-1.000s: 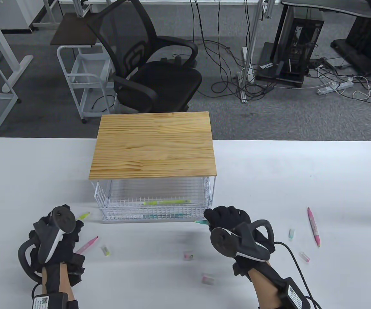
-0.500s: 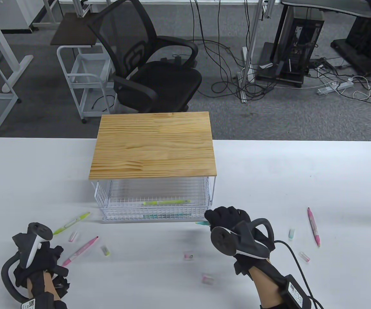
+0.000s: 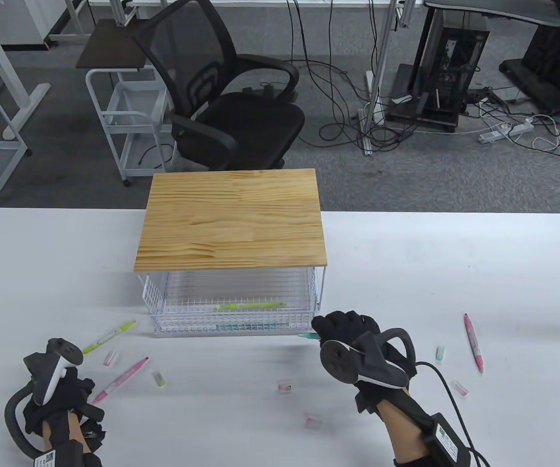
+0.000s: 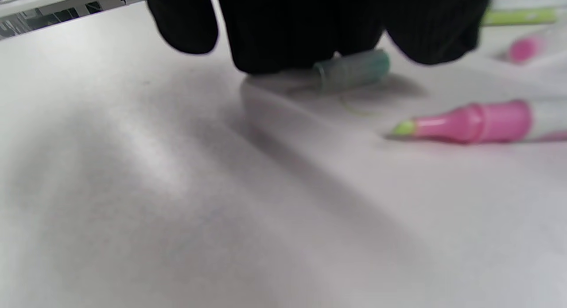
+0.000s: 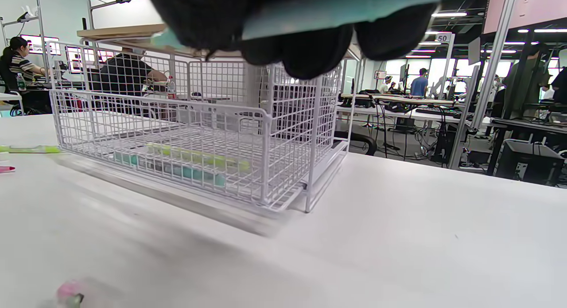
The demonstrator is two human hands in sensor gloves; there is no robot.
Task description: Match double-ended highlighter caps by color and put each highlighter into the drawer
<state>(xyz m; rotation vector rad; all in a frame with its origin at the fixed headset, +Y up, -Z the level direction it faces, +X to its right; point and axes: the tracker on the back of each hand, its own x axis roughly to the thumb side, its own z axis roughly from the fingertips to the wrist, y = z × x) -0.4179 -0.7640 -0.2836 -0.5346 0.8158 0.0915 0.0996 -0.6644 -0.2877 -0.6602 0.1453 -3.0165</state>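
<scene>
- At the near left of the counter (image 3: 455, 253), our left hand (image 3: 61, 394) reaches down onto a teal cap (image 4: 354, 68). In the left wrist view its fingertips (image 4: 274, 42) sit on or just behind the cap, but we cannot tell whether the grip has closed on it.
- Just beside that hand lies a pink highlighter (image 3: 120, 380) with one tip bare, then a yellow-green highlighter (image 3: 109, 336) a little farther, with loose caps scattered along the near counter.
- At the near right, our right hand (image 3: 353, 340) is curled around a teal highlighter (image 3: 305, 335), whose end pokes out to the left, just in front of the drawer.
- We judge this the capping step for the teal one: the next move calls for lifting the cap, bringing it over and pressing it onto the open end.
- Farther on, the pulled-out wire drawer (image 3: 234, 316) holds a yellow-green highlighter (image 3: 251, 306) and a teal one (image 5: 177, 169), lying side by side.
- A pink highlighter (image 3: 473, 342) waits at the far right.
</scene>
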